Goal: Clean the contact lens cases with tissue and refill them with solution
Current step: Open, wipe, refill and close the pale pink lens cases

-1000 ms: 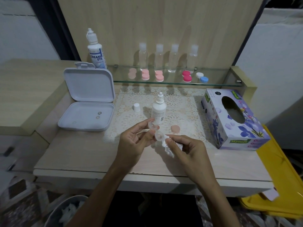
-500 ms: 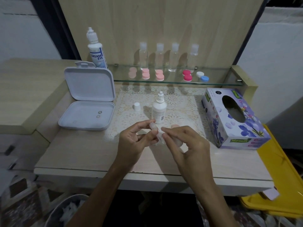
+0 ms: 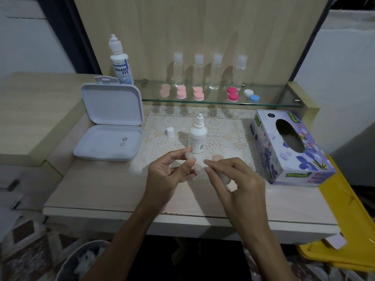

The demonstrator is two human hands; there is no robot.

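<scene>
My left hand (image 3: 168, 175) pinches a pale, translucent contact lens case (image 3: 192, 161) between thumb and fingers above the table. My right hand (image 3: 237, 181) pinches a small wad of white tissue (image 3: 203, 164) and presses it against the case; most of the tissue is hidden under the fingers. A small white solution bottle (image 3: 197, 137) stands uncapped on the lace mat just behind the hands, its white cap (image 3: 170, 132) to its left. A peach lid (image 3: 218, 158) lies on the mat behind my right hand.
An open white box (image 3: 109, 142) sits at the left. The tissue box (image 3: 288, 153) lies at the right. On the glass shelf (image 3: 213, 100) stand several clear bottles, several pink, red and blue lens cases and a large solution bottle (image 3: 120, 61). A bin (image 3: 85, 260) stands below left.
My right hand moved up and left, bringing the tissue from hanging below the case to pressing against it. My left hand keeps holding the case.
</scene>
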